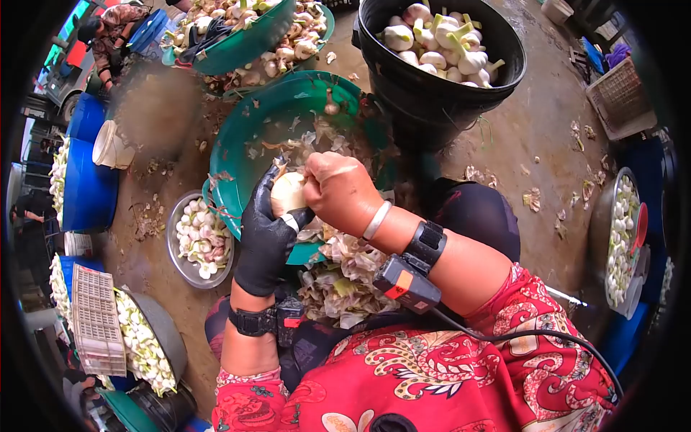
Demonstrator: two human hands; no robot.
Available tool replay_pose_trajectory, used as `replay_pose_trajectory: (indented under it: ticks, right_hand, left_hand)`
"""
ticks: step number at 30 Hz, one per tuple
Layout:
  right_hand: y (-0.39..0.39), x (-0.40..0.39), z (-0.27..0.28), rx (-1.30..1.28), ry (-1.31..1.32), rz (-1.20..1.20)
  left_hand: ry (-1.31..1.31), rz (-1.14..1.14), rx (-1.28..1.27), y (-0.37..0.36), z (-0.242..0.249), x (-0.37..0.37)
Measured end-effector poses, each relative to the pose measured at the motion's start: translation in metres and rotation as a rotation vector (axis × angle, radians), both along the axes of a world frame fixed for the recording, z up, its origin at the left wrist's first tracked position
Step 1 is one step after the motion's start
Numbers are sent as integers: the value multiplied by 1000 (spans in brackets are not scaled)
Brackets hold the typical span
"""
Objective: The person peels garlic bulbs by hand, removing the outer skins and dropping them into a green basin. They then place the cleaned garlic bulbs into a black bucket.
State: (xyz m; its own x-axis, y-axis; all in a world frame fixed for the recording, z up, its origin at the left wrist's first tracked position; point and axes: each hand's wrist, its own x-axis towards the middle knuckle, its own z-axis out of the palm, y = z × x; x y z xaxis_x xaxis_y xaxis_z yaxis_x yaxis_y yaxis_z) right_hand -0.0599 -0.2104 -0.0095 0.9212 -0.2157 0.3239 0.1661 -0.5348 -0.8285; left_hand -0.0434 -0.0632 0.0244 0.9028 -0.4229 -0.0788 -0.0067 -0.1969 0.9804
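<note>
A pale garlic bulb [288, 194] is gripped in my left hand [265, 234], which wears a black glove. Pressed against the bulb's right side is my right hand [340, 189], bare and curled into a fist. Its fingertips face away from the camera, so what they hold, if anything, is hidden. Both hands are over the near part of a green basin [237, 129] that holds water, loose skins and a small bulb. Papery garlic skins [345, 277] are heaped in my lap just below the hands.
A black bucket [432, 101] of garlic bulbs stands beyond my right hand. A metal bowl [173, 248] of cloves and bulbs sits at left. Green basins [252, 36] with unpeeled garlic are at the back. Another person [115, 32] works at far left; skins litter the wet floor [536, 137].
</note>
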Motion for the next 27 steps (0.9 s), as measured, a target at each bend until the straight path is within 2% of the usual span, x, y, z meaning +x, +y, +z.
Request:
replay_pose_trajectory:
  ticks: [2, 7, 9, 11, 13, 15, 19, 23, 25, 27]
  right_hand:
    - [-3, 6, -7, 110, 28, -20]
    - [-30, 30, -20, 381, 282, -206]
    - [-33, 19, 3, 766, 417, -111]
    - [-26, 10, 10, 847, 355, 207]
    - [-11, 2, 16, 741, 173, 326]
    - [-11, 2, 15, 353, 50, 291]
    - [-13, 7, 11, 397, 56, 287]
    - [-26, 0, 22, 425, 160, 336]
    - [-42, 6, 13, 289, 170, 239]
    - [-59, 14, 4, 99, 237, 93]
  left_hand:
    - [87, -16, -39, 4, 7, -2]
    - [136, -25, -200, 18, 14, -7]
    - [155, 50, -246, 24, 16, 0]
    - [163, 60, -234, 26, 12, 3]
    - [50, 58, -70, 22, 7, 2]
    - [70, 31, -96, 16, 8, -1]
    - [81, 25, -57, 12, 7, -2]
    - [233, -3, -168, 18, 5, -3]
    - [298, -18, -232, 20, 6, -4]
    - [407, -63, -440, 24, 9, -4]
